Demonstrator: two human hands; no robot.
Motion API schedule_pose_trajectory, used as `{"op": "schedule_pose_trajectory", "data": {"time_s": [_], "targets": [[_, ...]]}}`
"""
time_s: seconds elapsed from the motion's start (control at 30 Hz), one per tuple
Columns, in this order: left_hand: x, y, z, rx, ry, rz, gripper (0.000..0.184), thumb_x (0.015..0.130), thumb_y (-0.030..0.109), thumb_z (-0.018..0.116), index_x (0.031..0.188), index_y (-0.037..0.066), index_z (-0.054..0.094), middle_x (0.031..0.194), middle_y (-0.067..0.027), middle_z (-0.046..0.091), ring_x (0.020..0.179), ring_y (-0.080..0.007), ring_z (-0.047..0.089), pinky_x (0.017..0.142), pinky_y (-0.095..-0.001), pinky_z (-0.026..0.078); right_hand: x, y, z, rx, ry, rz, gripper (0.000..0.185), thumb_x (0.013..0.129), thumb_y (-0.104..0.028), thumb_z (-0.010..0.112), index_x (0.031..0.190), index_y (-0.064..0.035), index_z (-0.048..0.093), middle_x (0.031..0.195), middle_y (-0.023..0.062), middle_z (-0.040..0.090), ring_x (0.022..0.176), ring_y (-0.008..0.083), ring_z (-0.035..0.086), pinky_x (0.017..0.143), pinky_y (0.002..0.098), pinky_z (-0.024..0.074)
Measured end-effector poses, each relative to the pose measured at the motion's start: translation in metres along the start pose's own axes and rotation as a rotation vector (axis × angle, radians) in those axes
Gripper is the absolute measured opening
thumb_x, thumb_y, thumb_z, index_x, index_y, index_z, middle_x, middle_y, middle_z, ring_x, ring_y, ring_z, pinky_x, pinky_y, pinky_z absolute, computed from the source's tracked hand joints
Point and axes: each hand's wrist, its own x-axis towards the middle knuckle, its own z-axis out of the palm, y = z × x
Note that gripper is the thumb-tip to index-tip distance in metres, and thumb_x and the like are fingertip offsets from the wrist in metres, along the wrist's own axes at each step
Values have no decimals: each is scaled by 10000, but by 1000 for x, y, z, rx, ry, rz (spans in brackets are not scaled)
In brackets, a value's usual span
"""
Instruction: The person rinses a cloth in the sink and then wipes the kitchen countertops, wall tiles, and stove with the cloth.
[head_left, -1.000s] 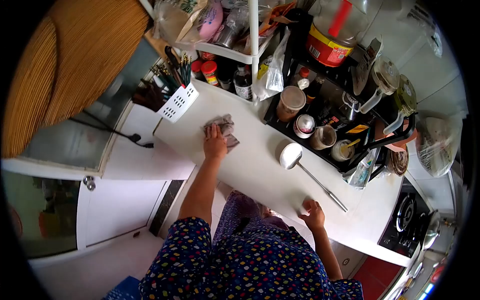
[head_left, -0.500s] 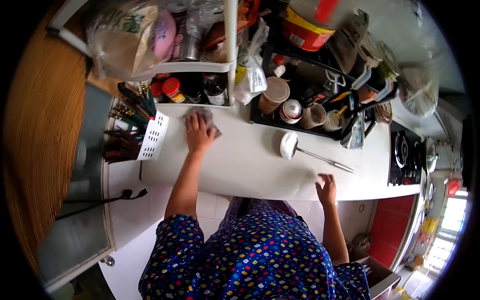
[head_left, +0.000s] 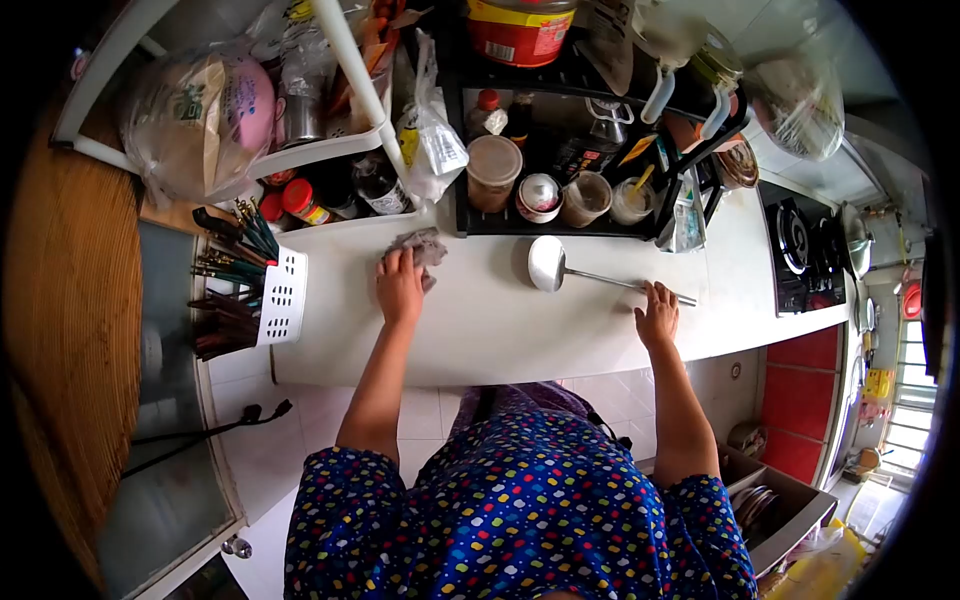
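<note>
My left hand (head_left: 401,288) presses down on a crumpled grey-brown cloth (head_left: 424,248) on the white counter (head_left: 470,330), its fingers bent over the near side of the cloth. To the right lies a metal ladle (head_left: 546,264), its bowl toward the left and its long handle slanting right. My right hand (head_left: 657,316) rests on the counter at that handle, fingers apart and fingertips touching or just over it. Whether they grip the handle I cannot make out.
A white perforated holder (head_left: 284,296) full of chopsticks and utensils stands at the left. Behind are a white shelf (head_left: 330,150) with bottles and bags, and a black rack (head_left: 560,228) with several jars. A gas stove (head_left: 795,240) is at far right, an open drawer (head_left: 790,530) below.
My right hand has moved forward from the counter's front edge to the ladle handle. My left hand remains on the cloth, now nearer its front side. The camera view has shifted.
</note>
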Motion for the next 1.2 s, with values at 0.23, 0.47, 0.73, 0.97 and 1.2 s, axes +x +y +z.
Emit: {"op": "schedule_pose_trajectory", "data": {"time_s": [0.23,0.47,0.73,0.97,1.2], "targets": [[47,45,54,-100,88,121,453,891,186,585,1308,37,487,1324,-160,518,1241,-353,444,1074,-442,343,-12,12,-9,44,38,2,486,745,-110,749,1199,-150,581,1215,46,550,1156,280,478,949,413,416],[-25,58,44,102,-10,208,505,865,213,622,1317,37,483,1389,-143,457,1374,-361,323,1120,-467,299,-28,32,-28,117,-11,-136,236,805,-164,696,1019,-137,599,1039,51,624,1018,261,571,854,420,438],[-38,113,20,17,-291,462,634,877,310,614,1438,109,396,1549,-104,266,1437,-357,202,1138,-510,219,-149,72,-55,381,6,57,256,820,-180,697,1047,-111,601,920,137,654,839,368,630,697,466,488],[-60,208,60,12,-347,593,654,917,398,540,1473,113,343,1578,-132,190,1463,-372,105,1150,-538,188,-225,86,-41,544,37,423,290,847,-175,667,1117,-96,593,944,140,672,874,321,657,753,394,498],[-75,238,68,-13,-603,1091,678,913,400,548,1503,199,283,1591,-78,168,1472,-324,98,1150,-551,165,-246,78,-41,599,140,593,289,859,-193,675,1122,-99,600,936,132,675,846,282,661,746,353,498]]}}
